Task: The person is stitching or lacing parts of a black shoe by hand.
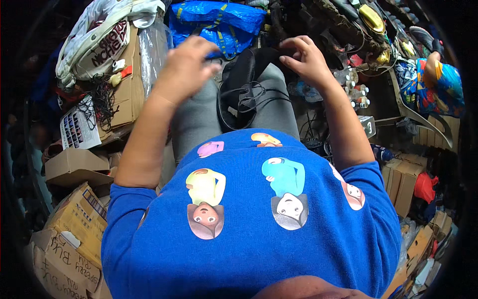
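Note:
A black shoe (240, 94) with loose dark laces (247, 95) rests on my lap, between and over my grey-trousered thighs. My left hand (188, 67) is raised above my left knee, to the left of the shoe, smeared by motion. Something dark blue shows beside its fingers; whether they grip it is unclear. On the other side, my right hand (304, 59) hovers by the shoe's far end. Its fingers are curled, with a gap between thumb and forefinger and nothing visible in it.
A blue woven bag (219, 22) lies beyond my knees. To the left are a white cloth bag (107, 42), cardboard (124, 107) and boxes (74, 254). Plastic bottles (356, 92) and a curved metal frame (428, 122) stand at the right, near another person's colourful garment (433, 87).

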